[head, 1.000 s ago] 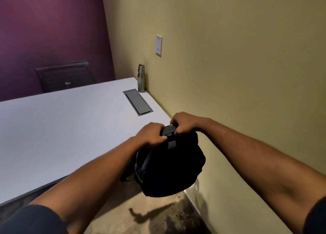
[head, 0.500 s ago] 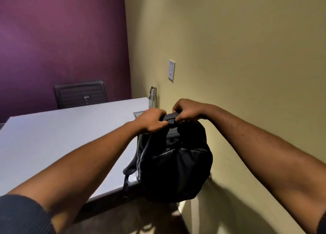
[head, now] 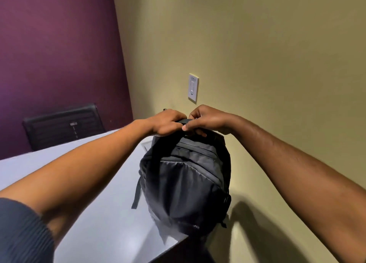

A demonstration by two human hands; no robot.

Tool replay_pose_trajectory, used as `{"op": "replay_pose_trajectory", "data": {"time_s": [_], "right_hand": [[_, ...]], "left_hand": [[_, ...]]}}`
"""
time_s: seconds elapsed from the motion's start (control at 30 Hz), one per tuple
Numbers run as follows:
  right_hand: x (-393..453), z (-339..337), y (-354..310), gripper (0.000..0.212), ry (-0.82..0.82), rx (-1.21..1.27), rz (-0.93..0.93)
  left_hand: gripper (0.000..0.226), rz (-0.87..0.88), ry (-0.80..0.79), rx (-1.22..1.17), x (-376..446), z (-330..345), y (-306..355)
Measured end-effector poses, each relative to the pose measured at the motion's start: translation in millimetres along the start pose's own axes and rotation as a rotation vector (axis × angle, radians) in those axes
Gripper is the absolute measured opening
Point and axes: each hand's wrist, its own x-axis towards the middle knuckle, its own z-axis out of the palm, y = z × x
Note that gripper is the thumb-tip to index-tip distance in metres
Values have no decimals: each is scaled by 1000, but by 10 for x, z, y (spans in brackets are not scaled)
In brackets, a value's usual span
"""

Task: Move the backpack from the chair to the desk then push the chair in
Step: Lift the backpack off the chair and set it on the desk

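Observation:
A black backpack point(head: 186, 185) hangs upright over the near right corner of the white desk point(head: 99, 223), close to the tan wall. My left hand point(head: 166, 123) and my right hand point(head: 208, 120) are both closed on its top handle, side by side. I cannot tell whether the bag's bottom touches the desk top. A loose strap dangles at its left side. The chair the bag came from is out of view.
A black chair point(head: 63, 125) stands at the far side of the desk against the purple wall. A white wall switch point(head: 193, 88) is on the tan wall just above my hands. The desk's front edge runs below the bag.
Both hands have lifted the backpack from beside the desk, below its edge, up and over the desk's near corner. The view has tilted upward.

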Motion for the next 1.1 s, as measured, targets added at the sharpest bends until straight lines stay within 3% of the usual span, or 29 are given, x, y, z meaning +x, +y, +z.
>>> {"op": "replay_pose_trajectory", "data": {"time_s": [0.2,0.4,0.63,0.77,1.1], "right_hand": [[475,144,277,26,89,178,77],[863,67,592,20,240,239,152],[1075,-89,1114,30,401,422,190],[1145,-148,1364,30,563,359,235],[1197,-147,1639,25,775,231,222]], "left_hand": [[36,36,-139,8,461,9,-538],[24,31,3,-80,929,252,-896],[22,-12,134,-118,1498,667,-1072],[12,9,104,-139,1795,740,-998],[19,64,135,-38,2200,783,-981]]}}
